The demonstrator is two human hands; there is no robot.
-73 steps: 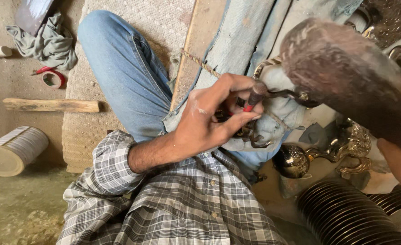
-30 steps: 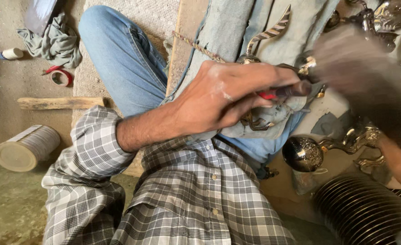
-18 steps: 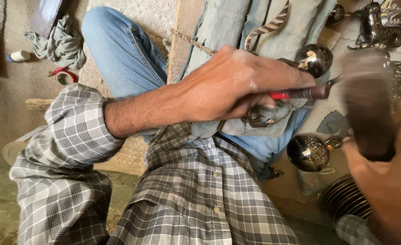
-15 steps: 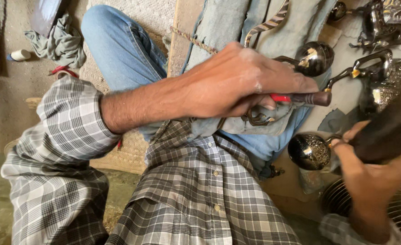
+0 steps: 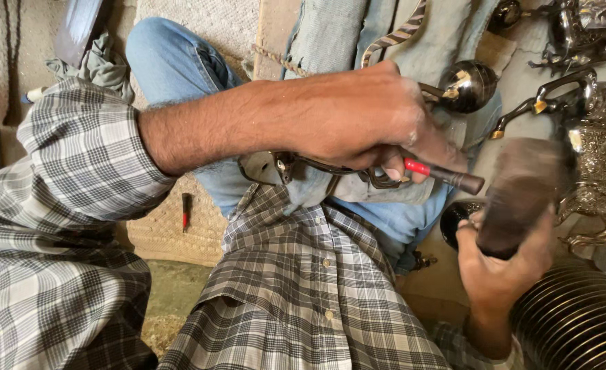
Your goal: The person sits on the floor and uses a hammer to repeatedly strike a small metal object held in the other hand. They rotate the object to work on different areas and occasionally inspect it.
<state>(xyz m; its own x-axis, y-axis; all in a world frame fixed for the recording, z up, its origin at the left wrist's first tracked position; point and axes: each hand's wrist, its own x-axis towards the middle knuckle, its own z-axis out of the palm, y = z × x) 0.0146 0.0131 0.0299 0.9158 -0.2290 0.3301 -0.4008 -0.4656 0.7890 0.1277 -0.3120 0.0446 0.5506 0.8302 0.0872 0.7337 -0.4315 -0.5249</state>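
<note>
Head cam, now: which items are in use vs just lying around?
In use:
left hand gripping red-banded punch
dark metal piece on the lap
right hand gripping blurred mallet

Lying about:
metal ball ornament
ornate metal figures
ribbed metal stack
small red-tipped tool

A small red-handled tool (image 5: pixel 186 211) lies on a woven mat (image 5: pixel 172 229) at about nine o'clock from the frame's centre. At eleven o'clock a crumpled grey cloth (image 5: pixel 97 65) sits beside a blue-jeaned knee (image 5: pixel 172 58). A round dark metal ball with brass trim (image 5: pixel 468 85) rests at one o'clock, and ornate silver-coloured metal figures (image 5: pixel 594 144) crowd the two to three o'clock edge. A stack of ribbed dark discs (image 5: pixel 577 322) fills the five o'clock corner. A checked shirt (image 5: pixel 303 294) covers the lower middle.
</note>
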